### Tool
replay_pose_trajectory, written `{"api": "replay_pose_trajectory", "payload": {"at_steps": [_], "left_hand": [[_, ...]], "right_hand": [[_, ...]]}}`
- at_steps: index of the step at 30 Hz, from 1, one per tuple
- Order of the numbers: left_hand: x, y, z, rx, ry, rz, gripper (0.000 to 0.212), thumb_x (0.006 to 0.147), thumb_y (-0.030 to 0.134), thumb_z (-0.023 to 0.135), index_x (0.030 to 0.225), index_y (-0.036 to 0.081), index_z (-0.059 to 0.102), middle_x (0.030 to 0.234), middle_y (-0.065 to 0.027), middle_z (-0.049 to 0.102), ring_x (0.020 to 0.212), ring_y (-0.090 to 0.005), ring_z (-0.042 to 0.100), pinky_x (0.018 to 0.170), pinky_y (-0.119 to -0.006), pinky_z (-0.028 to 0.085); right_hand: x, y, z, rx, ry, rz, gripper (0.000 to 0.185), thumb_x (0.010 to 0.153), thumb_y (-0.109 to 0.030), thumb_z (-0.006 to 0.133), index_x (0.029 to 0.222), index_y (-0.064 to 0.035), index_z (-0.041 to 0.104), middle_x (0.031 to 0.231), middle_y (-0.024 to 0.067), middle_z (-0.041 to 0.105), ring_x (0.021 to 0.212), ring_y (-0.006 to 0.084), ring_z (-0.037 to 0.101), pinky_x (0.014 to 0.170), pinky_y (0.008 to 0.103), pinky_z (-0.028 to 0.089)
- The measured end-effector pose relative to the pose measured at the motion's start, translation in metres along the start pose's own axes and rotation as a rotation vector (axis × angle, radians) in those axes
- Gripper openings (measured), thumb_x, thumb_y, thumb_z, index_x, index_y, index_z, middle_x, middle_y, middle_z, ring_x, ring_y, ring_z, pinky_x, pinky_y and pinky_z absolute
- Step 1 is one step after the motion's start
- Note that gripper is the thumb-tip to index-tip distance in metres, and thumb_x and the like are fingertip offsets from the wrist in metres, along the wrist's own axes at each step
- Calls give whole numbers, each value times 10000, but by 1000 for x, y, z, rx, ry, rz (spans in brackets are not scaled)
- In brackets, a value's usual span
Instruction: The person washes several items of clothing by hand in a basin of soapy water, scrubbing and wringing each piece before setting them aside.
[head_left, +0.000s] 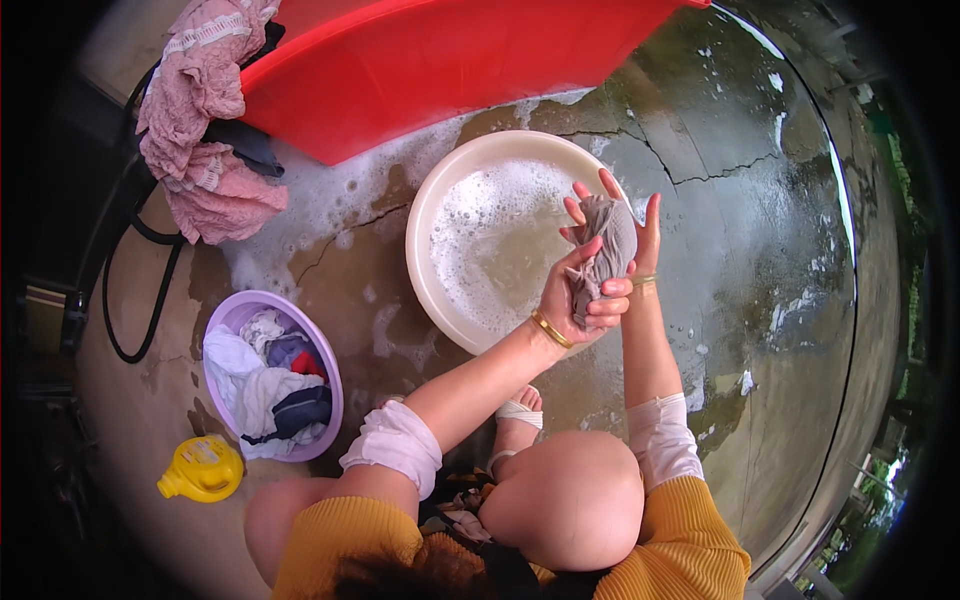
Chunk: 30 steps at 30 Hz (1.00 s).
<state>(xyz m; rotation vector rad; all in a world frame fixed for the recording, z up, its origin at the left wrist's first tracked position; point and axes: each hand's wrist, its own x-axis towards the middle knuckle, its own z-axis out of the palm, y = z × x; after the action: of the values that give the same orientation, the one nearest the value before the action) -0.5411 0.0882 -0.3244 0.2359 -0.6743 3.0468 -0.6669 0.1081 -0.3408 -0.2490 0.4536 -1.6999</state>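
A wet, bunched grey cloth (611, 225) is gripped in my left hand (564, 296), whose fingers wrap round its lower end. Behind the cloth, my right hand (648, 238) is spread flat with its fingers apart, and the cloth's upper part lies against its palm. Both hands are over the right rim of a round cream basin (421, 281). Soapy water (517, 262) fills the basin, with white foam thickest on its left side. The cloth hides much of my right palm.
A large red tub (450, 67) stands beyond the basin, with pink clothing (199, 105) draped over its left end. To the left are a purple basin (336, 390) of laundry, a yellow jug (202, 469) and a black hose (112, 315). Suds wet the cracked concrete floor (720, 225).
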Motion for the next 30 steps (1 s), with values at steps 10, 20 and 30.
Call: {"api": "replay_pose_trajectory", "payload": {"at_steps": [10, 20, 30], "left_hand": [[14, -28, 51, 0, -355, -16, 578, 811, 405, 570, 1160, -34, 428, 750, -47, 472, 480, -121, 416, 409, -225, 338], [12, 13, 28, 1146, 636, 75, 145, 728, 144, 621, 672, 62, 515, 574, -16, 486, 467, -95, 454, 405, -234, 325], [-12, 37, -13, 2298, 893, 137, 252, 737, 312, 538, 719, 68, 600, 717, -173, 606, 690, -352, 588, 598, -409, 462]], "right_hand": [[7, -18, 86, 221, -297, -224, 241, 833, -234, 560, 1053, -135, 548, 772, 3, 401, 667, 103, 423, 682, 337, 467], [21, -29, 72, -983, 416, 151, 189, 816, -173, 523, 736, -5, 558, 539, 32, 474, 439, 99, 435, 425, 228, 352], [18, 22, 33, -741, 665, 51, 192, 784, -129, 491, 631, -12, 493, 510, 47, 423, 398, 136, 376, 379, 254, 314]]}}
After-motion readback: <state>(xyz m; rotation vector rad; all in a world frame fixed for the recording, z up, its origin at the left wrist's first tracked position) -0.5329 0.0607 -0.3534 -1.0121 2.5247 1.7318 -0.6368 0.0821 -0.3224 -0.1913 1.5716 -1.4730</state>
